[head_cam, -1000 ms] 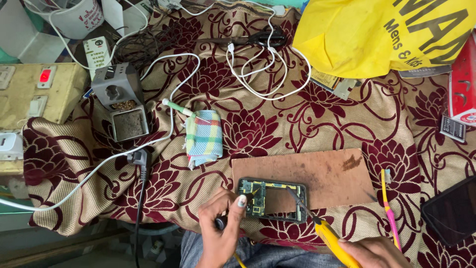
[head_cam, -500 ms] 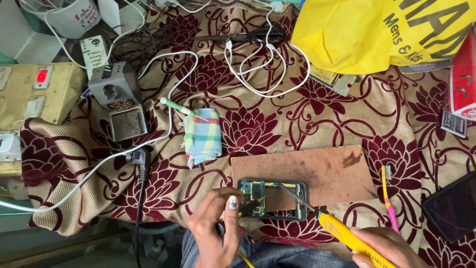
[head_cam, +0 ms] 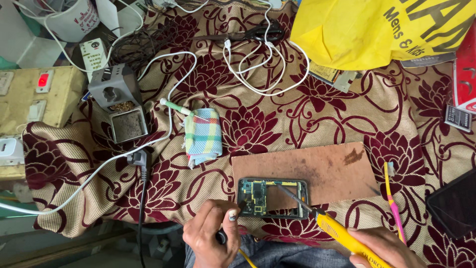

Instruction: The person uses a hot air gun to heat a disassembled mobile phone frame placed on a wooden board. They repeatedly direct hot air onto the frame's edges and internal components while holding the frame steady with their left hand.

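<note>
An opened phone frame (head_cam: 271, 198) with a green circuit board lies on the front edge of a brown board (head_cam: 317, 171). My left hand (head_cam: 212, 238) rests at the frame's left end, thumb touching it, with a dark object and a thin yellow piece tucked in the fingers. My right hand (head_cam: 383, 247) grips a yellow-handled soldering iron (head_cam: 337, 233); its metal tip reaches into the frame's middle.
A grey soldering stand (head_cam: 119, 101) and a folded checked cloth (head_cam: 202, 136) sit at left. White cables (head_cam: 263, 64), scissors (head_cam: 253, 33), a yellow bag (head_cam: 382, 30), a yellow-pink toothbrush (head_cam: 394, 201), a dark phone (head_cam: 453, 203) and a switch box (head_cam: 34, 94) surround the floral cloth.
The soldering iron's tip has moved up and left into the phone frame. My left hand has shifted slightly at the frame's left end.
</note>
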